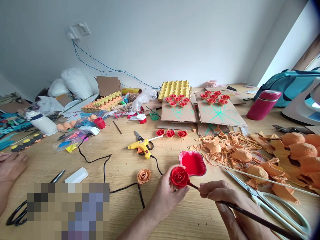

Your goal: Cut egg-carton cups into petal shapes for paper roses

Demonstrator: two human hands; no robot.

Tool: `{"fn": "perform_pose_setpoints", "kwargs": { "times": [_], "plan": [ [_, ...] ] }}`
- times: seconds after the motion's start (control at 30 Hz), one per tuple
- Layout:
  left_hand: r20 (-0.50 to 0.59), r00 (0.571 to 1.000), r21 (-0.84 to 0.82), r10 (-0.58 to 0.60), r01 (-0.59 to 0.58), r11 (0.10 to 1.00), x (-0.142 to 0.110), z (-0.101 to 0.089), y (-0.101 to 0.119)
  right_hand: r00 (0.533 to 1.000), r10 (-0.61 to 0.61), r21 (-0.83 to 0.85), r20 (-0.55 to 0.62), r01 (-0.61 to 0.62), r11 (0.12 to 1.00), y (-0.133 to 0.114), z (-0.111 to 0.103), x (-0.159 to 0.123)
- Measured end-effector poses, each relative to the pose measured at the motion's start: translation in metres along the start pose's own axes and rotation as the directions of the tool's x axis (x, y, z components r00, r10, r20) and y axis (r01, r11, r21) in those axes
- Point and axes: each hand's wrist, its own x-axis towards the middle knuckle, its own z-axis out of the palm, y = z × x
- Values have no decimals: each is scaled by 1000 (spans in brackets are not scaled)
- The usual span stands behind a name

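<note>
My left hand (pixel 166 193) is closed around a red-painted paper rose (pixel 179 176), holding it up just in front of a small dish of red paint (pixel 193 163). My right hand (pixel 225 203) pinches a thin dark paintbrush (pixel 250 216) whose red tip touches the rose's right side. An unpainted orange rose (pixel 144 175) lies on the wooden table (pixel 120 160) to the left. Three finished red roses (pixel 171 133) sit in a row further back.
A yellow glue gun (pixel 142 145) with its black cord lies mid-table. Large scissors (pixel 272 200) rest at the right beside egg-carton scraps (pixel 250 150). Cardboard sheets (pixel 220 111) carry more red roses. A magenta flask (pixel 262 105) stands at the right. Another person's hand (pixel 10 166) rests at the left edge.
</note>
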Motion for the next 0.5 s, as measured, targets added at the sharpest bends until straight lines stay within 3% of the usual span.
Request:
{"fn": "perform_pose_setpoints", "kwargs": {
  "times": [0.27,0.5],
  "plan": [
    [21,1000,-2,4,-4,1000,-1,1,3,997,2,-27,-71,-4,1000,6,4,-1],
    [45,999,-13,13,-12,1000,-1,-1,-1,1000,1,-61,-15,-1,998,3,0,1]
  ]
}}
